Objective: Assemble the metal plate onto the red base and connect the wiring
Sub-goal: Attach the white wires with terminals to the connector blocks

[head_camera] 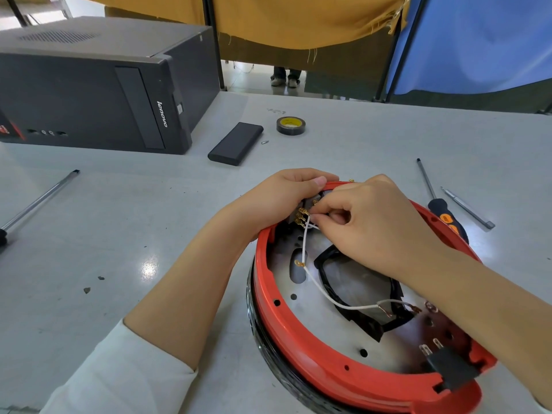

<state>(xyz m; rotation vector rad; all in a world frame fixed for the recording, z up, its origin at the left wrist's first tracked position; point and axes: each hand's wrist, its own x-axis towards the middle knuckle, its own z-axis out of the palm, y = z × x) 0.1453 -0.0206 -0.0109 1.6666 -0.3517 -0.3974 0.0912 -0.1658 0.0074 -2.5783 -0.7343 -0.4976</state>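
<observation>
A red base, ring-shaped, is seen lying on a grey table, w/ a metal plate already seated inside it. The wiring step is judged to be in hand. The left hand is curled over the far rim, gripping a small terminal block w/ brass tabs. The right hand is pinched on the upper end of a white wire just beside those tabs. The wire is seen running down across the plate to a black-edged opening, approx centre, where its other end lies near loose brass connectors.

Next move, as judged: the connector is to be lined up w/ one tab and pushed on straight while the block is held steady.

The pinched connector itself is hidden by fingertips, so seated or not can't be told. The base's near edge is cut off by the frame. A screwdriver is partly hidden behind the rim. A tape roll and a PC case are lying further back
</observation>
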